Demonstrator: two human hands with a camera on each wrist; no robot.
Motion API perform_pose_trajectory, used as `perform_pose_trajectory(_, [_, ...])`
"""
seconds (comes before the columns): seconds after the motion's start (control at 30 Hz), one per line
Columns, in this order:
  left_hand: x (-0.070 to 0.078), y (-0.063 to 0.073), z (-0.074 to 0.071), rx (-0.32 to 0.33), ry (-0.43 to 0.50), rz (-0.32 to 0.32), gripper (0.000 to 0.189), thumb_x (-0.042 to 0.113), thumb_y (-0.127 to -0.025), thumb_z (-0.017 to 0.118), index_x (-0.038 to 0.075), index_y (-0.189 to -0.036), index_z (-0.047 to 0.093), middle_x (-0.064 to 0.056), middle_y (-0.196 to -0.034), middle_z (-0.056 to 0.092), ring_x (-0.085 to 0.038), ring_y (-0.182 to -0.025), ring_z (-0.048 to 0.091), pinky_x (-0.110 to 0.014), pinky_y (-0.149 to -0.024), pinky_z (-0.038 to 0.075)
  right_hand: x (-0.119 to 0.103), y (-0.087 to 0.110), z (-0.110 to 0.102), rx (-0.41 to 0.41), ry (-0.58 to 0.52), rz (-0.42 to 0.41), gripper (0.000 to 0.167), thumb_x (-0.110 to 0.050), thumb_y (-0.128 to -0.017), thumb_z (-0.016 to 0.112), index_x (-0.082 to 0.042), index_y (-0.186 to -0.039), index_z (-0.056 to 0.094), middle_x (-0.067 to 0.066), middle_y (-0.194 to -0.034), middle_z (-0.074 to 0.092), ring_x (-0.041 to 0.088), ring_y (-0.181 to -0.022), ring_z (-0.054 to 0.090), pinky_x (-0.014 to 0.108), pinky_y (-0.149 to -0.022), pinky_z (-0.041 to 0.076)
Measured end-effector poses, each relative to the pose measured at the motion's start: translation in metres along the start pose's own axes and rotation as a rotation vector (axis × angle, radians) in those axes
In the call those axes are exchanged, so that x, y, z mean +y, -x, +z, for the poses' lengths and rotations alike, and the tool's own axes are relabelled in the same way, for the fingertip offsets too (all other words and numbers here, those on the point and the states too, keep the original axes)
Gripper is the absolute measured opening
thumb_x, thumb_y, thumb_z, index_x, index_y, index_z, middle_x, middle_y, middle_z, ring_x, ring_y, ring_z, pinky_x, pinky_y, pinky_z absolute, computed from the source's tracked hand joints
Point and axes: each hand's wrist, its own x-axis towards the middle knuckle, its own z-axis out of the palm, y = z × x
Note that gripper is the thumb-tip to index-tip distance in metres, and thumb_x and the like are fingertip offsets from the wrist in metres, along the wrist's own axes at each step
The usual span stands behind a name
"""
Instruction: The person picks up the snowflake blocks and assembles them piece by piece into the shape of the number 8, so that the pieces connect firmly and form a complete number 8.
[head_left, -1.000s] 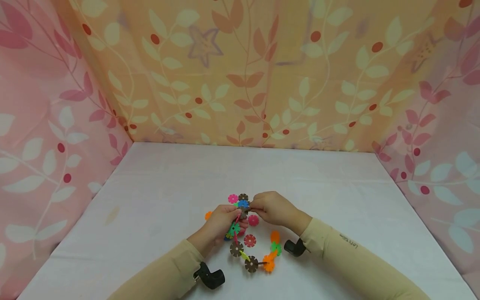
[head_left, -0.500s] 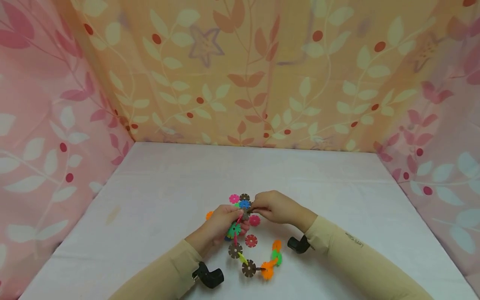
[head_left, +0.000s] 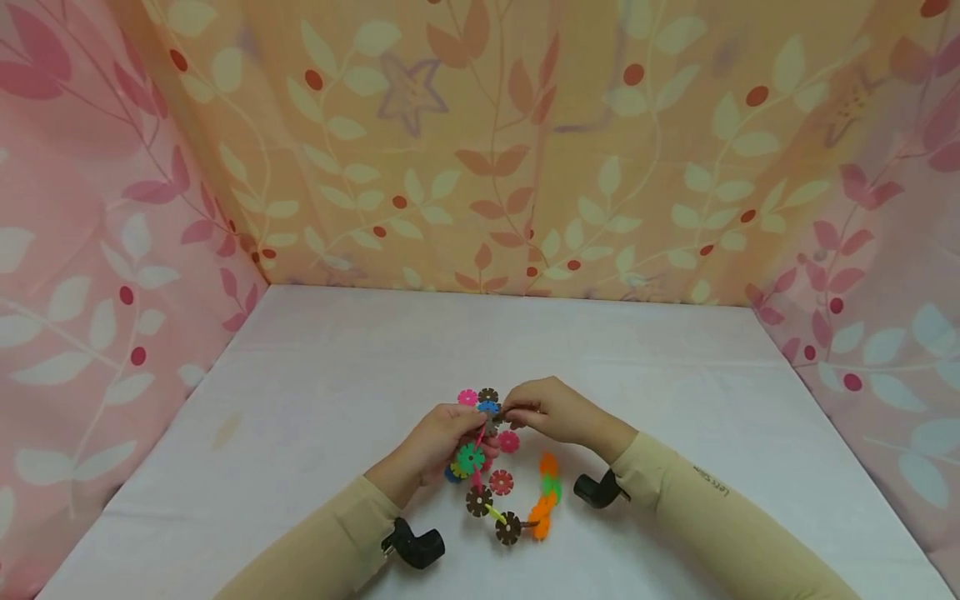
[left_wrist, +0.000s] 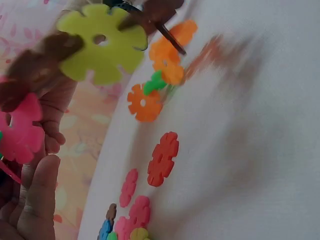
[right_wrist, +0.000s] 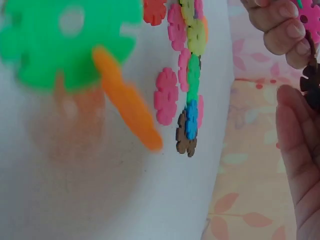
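Note:
Both hands meet over the near middle of the table, working on a chain of slotted plastic flower discs. My left hand (head_left: 450,433) pinches the chain near a pink disc (right_wrist: 311,15). My right hand (head_left: 555,410) pinches a brown disc (right_wrist: 312,82) between thumb and fingers, right at the left fingertips. From the left hand the chain hangs in a curve through a green disc (head_left: 471,457), a brown flower disc (head_left: 479,501), a yellow-green disc (left_wrist: 102,42) and a second brown one (head_left: 507,528). Orange discs (head_left: 541,525) and a bright green one (right_wrist: 70,40) form its free end.
Loose discs lie on the white table (head_left: 337,375) under and behind the hands, among them a red disc (left_wrist: 163,159), a pink-red one (right_wrist: 166,96) and a blue one (right_wrist: 192,119). Patterned cloth walls (head_left: 480,150) enclose the table's back and sides.
The chain's hanging loop swings, its orange end dropping outward and then coming back in and up. Both hands keep their pinch and shift only slightly.

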Motion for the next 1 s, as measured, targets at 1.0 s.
perform_pose_trajectory(1.0, [0.005, 0.008, 0.006, -0.026, -0.180, 0.094, 0.029, 0.013, -0.095, 0.049, -0.013, -0.094, 0.061, -0.016, -0.078, 0.068, -0.025, -0.074, 0.068, -0.033, -0.070, 0.054, -0.003, 0.011, 0.001, 0.015, 0.171, -0.286, 0.017, -0.003, -0.086, 0.060, -0.010, -0.100, 0.066, -0.003, -0.086, 0.065, 0.003, -0.072, 0.056, 0.012, -0.070, 0.046])
